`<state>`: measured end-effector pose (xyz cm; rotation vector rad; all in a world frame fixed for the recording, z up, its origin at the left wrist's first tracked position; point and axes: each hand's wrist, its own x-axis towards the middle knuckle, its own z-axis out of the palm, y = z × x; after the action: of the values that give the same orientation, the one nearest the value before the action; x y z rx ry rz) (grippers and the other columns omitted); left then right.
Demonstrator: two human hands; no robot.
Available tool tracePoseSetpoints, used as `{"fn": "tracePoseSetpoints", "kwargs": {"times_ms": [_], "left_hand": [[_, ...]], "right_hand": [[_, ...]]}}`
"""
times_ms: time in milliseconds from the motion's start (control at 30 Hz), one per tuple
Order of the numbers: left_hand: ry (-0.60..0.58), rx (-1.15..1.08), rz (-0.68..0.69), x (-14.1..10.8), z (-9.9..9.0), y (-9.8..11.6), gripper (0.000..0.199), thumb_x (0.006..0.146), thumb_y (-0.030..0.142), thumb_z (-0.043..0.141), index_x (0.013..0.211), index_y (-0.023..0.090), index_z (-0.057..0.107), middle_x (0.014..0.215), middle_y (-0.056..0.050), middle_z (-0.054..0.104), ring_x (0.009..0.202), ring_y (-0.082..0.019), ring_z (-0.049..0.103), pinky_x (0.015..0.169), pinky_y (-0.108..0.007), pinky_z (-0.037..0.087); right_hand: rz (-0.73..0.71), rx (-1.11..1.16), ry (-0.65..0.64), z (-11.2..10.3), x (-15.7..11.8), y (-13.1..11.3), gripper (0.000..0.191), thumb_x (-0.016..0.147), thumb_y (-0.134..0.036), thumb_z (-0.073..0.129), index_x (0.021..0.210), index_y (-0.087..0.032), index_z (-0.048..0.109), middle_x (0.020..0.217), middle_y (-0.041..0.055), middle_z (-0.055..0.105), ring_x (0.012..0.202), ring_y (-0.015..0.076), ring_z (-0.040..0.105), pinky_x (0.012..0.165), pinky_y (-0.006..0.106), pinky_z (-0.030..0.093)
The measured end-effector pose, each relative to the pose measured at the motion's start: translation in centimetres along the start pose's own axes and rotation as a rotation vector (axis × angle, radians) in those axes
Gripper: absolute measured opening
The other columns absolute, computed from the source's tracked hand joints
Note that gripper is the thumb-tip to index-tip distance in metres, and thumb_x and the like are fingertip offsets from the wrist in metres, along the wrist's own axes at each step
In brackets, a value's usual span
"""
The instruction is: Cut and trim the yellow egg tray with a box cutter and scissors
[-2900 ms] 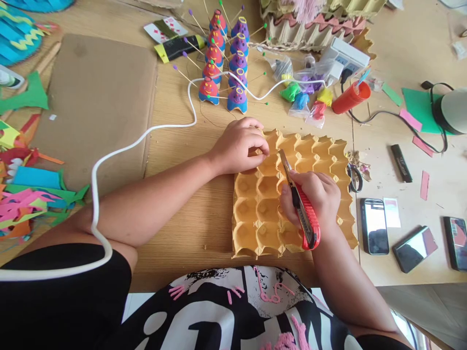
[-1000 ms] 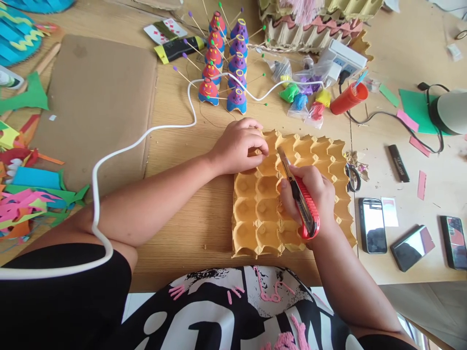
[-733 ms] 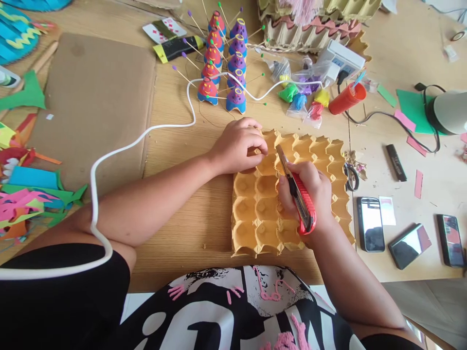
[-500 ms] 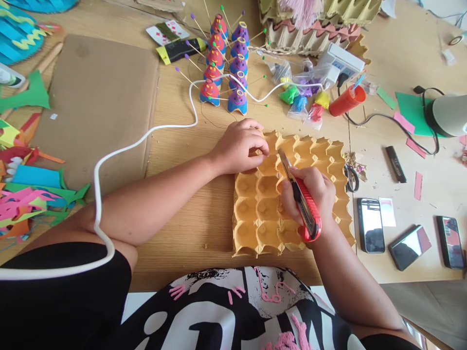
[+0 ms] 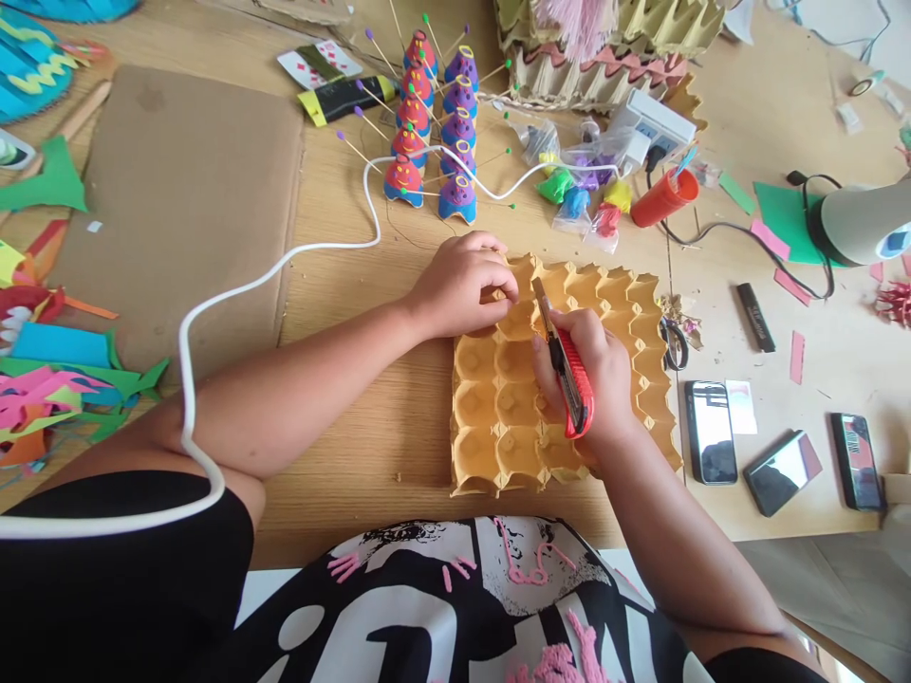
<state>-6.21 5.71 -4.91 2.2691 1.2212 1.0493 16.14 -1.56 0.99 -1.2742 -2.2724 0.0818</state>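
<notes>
A yellow egg tray (image 5: 512, 403) of moulded pulp lies on the table in front of me. My left hand (image 5: 466, 285) rests on its far left corner, fingers curled around the rim and cups there. In my right hand (image 5: 594, 365) is a red utility knife (image 5: 569, 370), its blade extended and angled toward the far side of the tray. The blade tip is over the cups just right of my left fingers; whether it touches the pulp I cannot tell.
Two rows of painted egg-cup figures (image 5: 431, 123) with pins stand beyond the tray. A white cable (image 5: 285, 256) crosses from the left to a power strip (image 5: 651, 123). Brown cardboard (image 5: 192, 209) lies left; scissors (image 5: 675, 343) and several phones (image 5: 712, 432) are right.
My right hand and the knife have moved left and slightly away from me over the tray. My left hand keeps its place on the corner. The view has shifted slightly.
</notes>
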Motion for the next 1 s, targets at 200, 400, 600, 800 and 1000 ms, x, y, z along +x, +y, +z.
{"fn": "tracePoseSetpoints", "kwargs": {"times_ms": [200, 400, 600, 800, 1000], "left_hand": [[0.009, 0.015, -0.001, 0.1, 0.1, 0.1, 0.017, 0.081, 0.03, 0.067, 0.085, 0.026, 0.084, 0.092, -0.005, 0.08, 0.125, -0.031, 0.065, 0.106, -0.05, 0.049], [0.012, 0.014, 0.001, 0.0, 0.1, 0.2, 0.016, 0.08, 0.028, 0.067, 0.083, 0.027, 0.083, 0.082, -0.004, 0.077, 0.125, -0.032, 0.065, 0.105, -0.051, 0.048], [0.016, 0.011, -0.016, 0.0, 0.1, 0.2, 0.017, 0.079, 0.029, 0.067, 0.085, 0.028, 0.083, 0.089, -0.004, 0.08, 0.125, -0.032, 0.064, 0.106, -0.051, 0.048], [0.014, 0.016, -0.003, 0.0, 0.2, 0.1, 0.017, 0.079, 0.028, 0.067, 0.085, 0.027, 0.084, 0.092, -0.005, 0.08, 0.123, -0.032, 0.065, 0.103, -0.05, 0.049], [0.027, 0.002, 0.012, 0.0, 0.3, -0.1, 0.017, 0.079, 0.029, 0.067, 0.084, 0.027, 0.083, 0.085, -0.004, 0.078, 0.123, -0.032, 0.064, 0.105, -0.051, 0.048]], "right_hand": [[-0.153, -0.124, -0.01, -1.1, -0.5, -0.8, 0.01, 0.096, -0.027, 0.056, 0.106, -0.024, 0.055, 0.072, -0.0002, 0.066, 0.06, 0.0165, 0.059, 0.062, 0.032, 0.046], [-0.082, -0.025, -0.017, 0.0, -0.1, 0.3, 0.015, 0.095, -0.028, 0.061, 0.108, -0.026, 0.054, 0.077, -0.0001, 0.069, 0.064, 0.017, 0.062, 0.06, 0.03, 0.044], [-0.033, -0.001, -0.017, -0.4, -0.3, 0.4, 0.017, 0.095, -0.032, 0.063, 0.108, -0.027, 0.054, 0.077, -0.0016, 0.069, 0.063, 0.0166, 0.064, 0.059, 0.03, 0.046], [-0.079, 0.019, -0.015, -0.8, -0.9, 0.5, 0.016, 0.095, -0.03, 0.064, 0.108, -0.025, 0.056, 0.075, -0.0011, 0.069, 0.064, 0.0176, 0.065, 0.062, 0.032, 0.051], [-0.046, 0.026, -0.025, -0.4, 0.0, 1.2, 0.018, 0.095, -0.033, 0.064, 0.108, -0.026, 0.054, 0.077, -0.0019, 0.07, 0.061, 0.0157, 0.063, 0.058, 0.029, 0.047]]}}
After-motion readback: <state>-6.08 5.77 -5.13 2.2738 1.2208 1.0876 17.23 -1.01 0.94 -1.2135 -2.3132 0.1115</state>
